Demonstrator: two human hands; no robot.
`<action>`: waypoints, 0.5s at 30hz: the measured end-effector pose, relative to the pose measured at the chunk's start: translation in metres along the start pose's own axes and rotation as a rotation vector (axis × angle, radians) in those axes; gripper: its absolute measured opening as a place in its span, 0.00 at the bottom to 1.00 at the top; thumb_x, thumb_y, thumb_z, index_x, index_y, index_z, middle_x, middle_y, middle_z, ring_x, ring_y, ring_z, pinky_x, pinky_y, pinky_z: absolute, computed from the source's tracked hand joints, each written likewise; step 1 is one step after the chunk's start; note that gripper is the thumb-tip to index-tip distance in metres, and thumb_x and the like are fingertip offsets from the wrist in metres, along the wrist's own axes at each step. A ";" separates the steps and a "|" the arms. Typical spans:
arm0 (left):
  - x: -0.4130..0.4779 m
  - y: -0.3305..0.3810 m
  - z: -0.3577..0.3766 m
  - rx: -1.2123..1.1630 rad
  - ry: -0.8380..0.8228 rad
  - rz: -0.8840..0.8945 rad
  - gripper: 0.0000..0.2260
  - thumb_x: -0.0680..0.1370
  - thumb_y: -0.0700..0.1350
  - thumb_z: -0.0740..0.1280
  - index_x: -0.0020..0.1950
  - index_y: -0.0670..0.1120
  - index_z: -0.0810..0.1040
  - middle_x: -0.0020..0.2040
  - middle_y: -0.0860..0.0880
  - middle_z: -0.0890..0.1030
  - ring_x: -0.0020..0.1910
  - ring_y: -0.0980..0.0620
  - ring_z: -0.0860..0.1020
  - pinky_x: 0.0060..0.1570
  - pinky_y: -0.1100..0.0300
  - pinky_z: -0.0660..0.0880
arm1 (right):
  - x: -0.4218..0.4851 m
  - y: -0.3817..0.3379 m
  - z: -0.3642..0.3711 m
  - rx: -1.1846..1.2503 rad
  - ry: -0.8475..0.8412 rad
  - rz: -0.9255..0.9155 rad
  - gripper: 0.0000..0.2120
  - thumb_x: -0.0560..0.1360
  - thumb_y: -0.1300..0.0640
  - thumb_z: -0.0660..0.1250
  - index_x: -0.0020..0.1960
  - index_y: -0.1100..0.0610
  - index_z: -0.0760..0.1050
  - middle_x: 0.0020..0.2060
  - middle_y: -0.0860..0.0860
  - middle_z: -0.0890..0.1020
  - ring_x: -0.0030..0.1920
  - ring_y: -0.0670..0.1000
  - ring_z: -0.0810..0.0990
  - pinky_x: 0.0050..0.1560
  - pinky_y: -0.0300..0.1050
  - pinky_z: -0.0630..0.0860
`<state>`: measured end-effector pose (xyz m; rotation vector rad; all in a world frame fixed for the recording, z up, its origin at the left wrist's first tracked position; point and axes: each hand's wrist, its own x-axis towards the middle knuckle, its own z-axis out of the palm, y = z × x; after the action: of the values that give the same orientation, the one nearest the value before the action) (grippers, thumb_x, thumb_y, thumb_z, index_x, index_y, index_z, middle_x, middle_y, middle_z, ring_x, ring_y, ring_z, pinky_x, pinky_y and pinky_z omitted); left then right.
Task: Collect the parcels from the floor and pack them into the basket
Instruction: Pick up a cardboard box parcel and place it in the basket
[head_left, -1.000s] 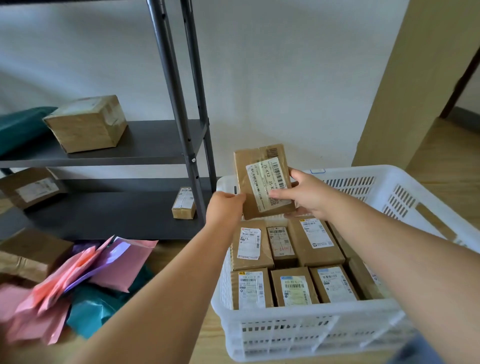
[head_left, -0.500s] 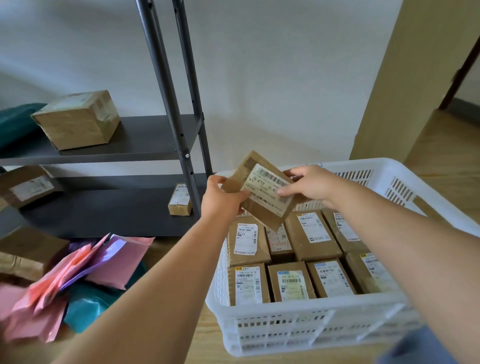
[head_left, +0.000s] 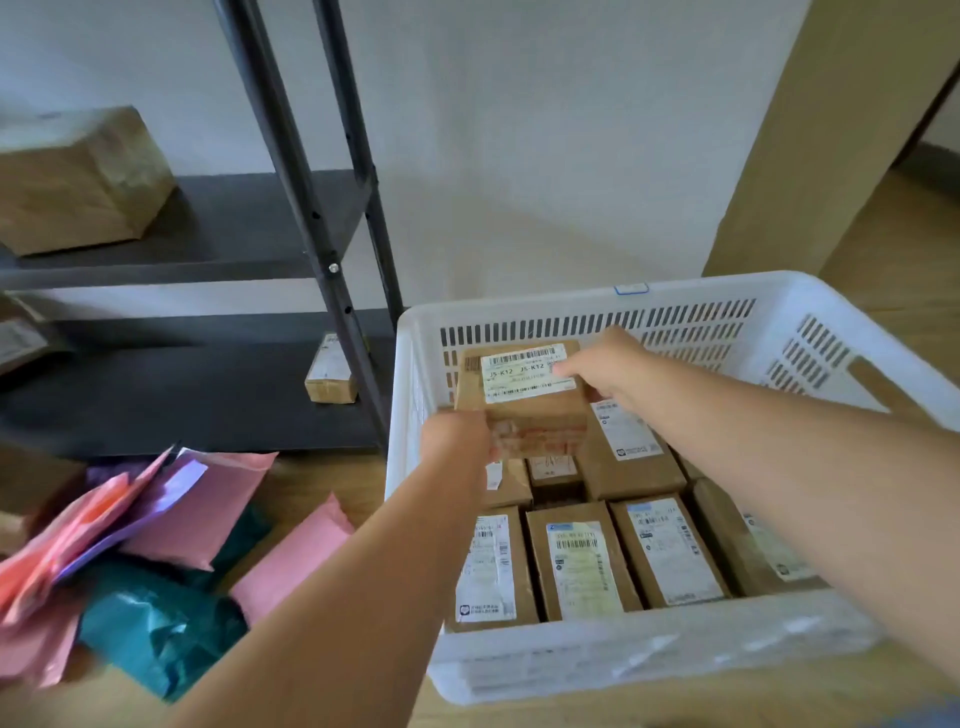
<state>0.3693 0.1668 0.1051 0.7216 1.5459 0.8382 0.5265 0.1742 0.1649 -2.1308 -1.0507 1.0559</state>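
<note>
A person lowers a brown cardboard parcel (head_left: 522, 397) into a white slatted basket (head_left: 675, 296) on the wooden floor (head_left: 904, 260), both hands closed on it. The left hand (head_left: 457, 439) pinches the near left corner; the right hand (head_left: 605, 371) grips the right edge, fingers curled over the top beside the white shipping label. Both forearms reach forward from the bottom of the picture, nearly straight, the left crossing the basket's left wall. The parcel is held roughly flat, label up, over the far left part of the basket, just above the boxes already there; whether it touches them cannot be told.

The step in hand appears to be placement. Two rows of labelled parcels (head_left: 582, 564) lie packed side by side in the basket, so this one seems bound for the far row or a second layer. The next move would call for easing it down level, squaring it against the back wall, then letting go with both hands without shifting its neighbours.

More work looks to remain. Pink mailer bags (head_left: 291, 558) and a teal bag (head_left: 156, 623) lie heaped on the floor to the left of the basket. Beside it stands a dark metal shelf unit (head_left: 291, 156) carrying a large box (head_left: 78, 182) and a small one (head_left: 331, 371).
</note>
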 end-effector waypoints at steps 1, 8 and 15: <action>0.012 -0.006 0.003 0.037 0.030 -0.006 0.12 0.78 0.40 0.64 0.60 0.37 0.76 0.51 0.41 0.79 0.45 0.44 0.81 0.49 0.49 0.81 | 0.007 0.002 0.006 -0.036 -0.005 0.001 0.24 0.73 0.61 0.72 0.65 0.66 0.68 0.44 0.55 0.79 0.40 0.49 0.79 0.31 0.41 0.73; 0.057 -0.024 0.011 0.223 0.168 -0.045 0.13 0.78 0.44 0.63 0.59 0.39 0.77 0.55 0.42 0.80 0.49 0.43 0.80 0.43 0.55 0.77 | 0.056 0.015 0.051 -0.112 -0.085 -0.031 0.22 0.74 0.67 0.69 0.66 0.61 0.72 0.58 0.55 0.78 0.51 0.55 0.76 0.53 0.48 0.75; 0.079 -0.019 0.015 0.256 0.217 -0.031 0.19 0.82 0.42 0.57 0.73 0.43 0.64 0.67 0.44 0.74 0.64 0.46 0.75 0.42 0.70 0.72 | 0.084 0.040 0.084 0.003 -0.148 0.038 0.20 0.76 0.71 0.62 0.64 0.56 0.73 0.58 0.53 0.74 0.52 0.53 0.76 0.49 0.46 0.81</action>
<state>0.3740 0.2229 0.0451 0.8085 1.8777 0.7209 0.5058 0.2314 0.0554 -2.1044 -1.0791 1.2480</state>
